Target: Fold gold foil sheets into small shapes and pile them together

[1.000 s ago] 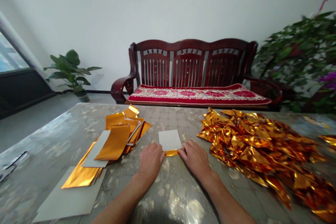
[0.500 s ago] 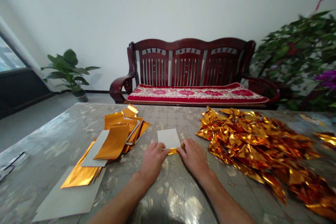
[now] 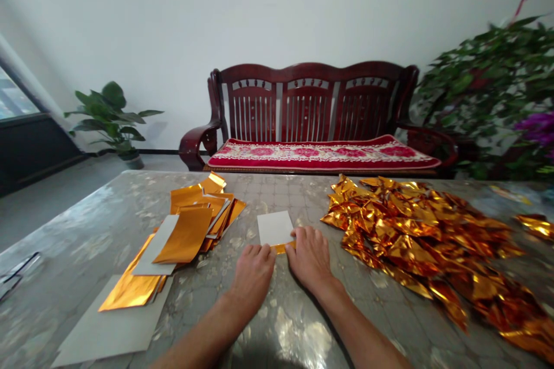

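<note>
A small sheet of gold foil paper [image 3: 275,228] lies white side up on the marble table [image 3: 303,323], its near edge folded over to show a gold strip. My left hand [image 3: 253,274] and my right hand [image 3: 308,256] rest on that folded edge, fingers pressed down on it and close together. A loose stack of flat gold sheets [image 3: 190,225] lies to the left. To the right spreads a big pile of folded gold foil pieces [image 3: 424,236].
A grey-white sheet [image 3: 110,328] lies at the near left. A dark thin object [image 3: 15,274] sits at the far left edge. Behind the table stand a wooden bench with a red cushion [image 3: 320,155], a potted plant [image 3: 112,118] and a leafy plant [image 3: 497,86].
Both hands have drawn closer together along the folded edge, so less of the gold strip shows between them. The view has shifted slightly.
</note>
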The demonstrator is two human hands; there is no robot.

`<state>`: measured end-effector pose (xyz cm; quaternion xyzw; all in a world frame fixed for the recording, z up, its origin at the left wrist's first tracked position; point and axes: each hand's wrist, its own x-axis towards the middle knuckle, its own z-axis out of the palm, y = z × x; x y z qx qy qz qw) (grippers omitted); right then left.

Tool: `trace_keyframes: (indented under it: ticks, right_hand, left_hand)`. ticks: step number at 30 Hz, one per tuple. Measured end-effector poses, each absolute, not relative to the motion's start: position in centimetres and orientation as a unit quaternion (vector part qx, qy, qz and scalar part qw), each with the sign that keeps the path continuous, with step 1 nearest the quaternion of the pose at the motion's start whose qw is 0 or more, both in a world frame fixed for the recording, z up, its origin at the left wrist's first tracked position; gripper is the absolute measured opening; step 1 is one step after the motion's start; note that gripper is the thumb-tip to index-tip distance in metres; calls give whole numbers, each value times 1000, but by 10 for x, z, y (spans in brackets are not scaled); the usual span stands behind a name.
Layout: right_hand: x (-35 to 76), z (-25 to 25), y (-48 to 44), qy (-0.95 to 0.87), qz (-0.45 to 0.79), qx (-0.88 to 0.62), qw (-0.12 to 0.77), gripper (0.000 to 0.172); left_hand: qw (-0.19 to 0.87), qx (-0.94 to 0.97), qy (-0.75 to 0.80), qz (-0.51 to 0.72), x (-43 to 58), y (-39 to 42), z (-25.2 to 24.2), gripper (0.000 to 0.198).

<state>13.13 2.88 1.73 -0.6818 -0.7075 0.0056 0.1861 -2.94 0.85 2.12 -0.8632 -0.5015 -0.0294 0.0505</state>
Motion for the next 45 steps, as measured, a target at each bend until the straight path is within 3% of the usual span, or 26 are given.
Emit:
trace_keyframes:
  ticks: [15, 21, 33, 45]
  right_hand:
    - [157, 10, 38, -690, 10, -697, 195, 14]
    - [158, 12, 34, -694, 7, -689, 209, 27]
    - [156, 15, 27, -700, -26, -684, 203, 12]
    - [158, 6, 35, -656, 109, -644, 377, 15]
  left_hand:
    - [81, -849, -521, -49, -42, -3, 17, 18]
    - [108, -852, -507, -79, -40, 0, 8, 12]
    - [92, -850, -509, -101, -37, 2, 13, 24]
    - [59, -844, -520, -116, -39, 12, 15, 21]
